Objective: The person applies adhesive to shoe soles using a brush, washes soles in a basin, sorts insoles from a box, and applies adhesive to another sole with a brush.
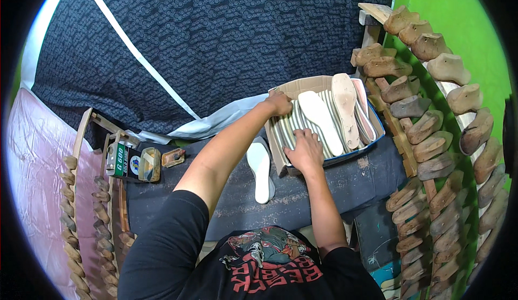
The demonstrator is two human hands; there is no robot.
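A cardboard box stands at the back right of the dark-covered table, packed with upright rows of shoe insoles. My left hand is at the box's far left corner, its fingers bent over the edge. Resting on the tops of the packed insoles near the front is my right hand, fingers spread. A white insole and a beige insole lie flat across the rows, right of my hands. Left of the box, another white insole lies on the table, partly over a grey one.
Wooden shoe lasts line racks on the right, and more lasts hang at the left. A green can, a tub and a small brownish block sit on the table's left end. Dark patterned cloth hangs behind.
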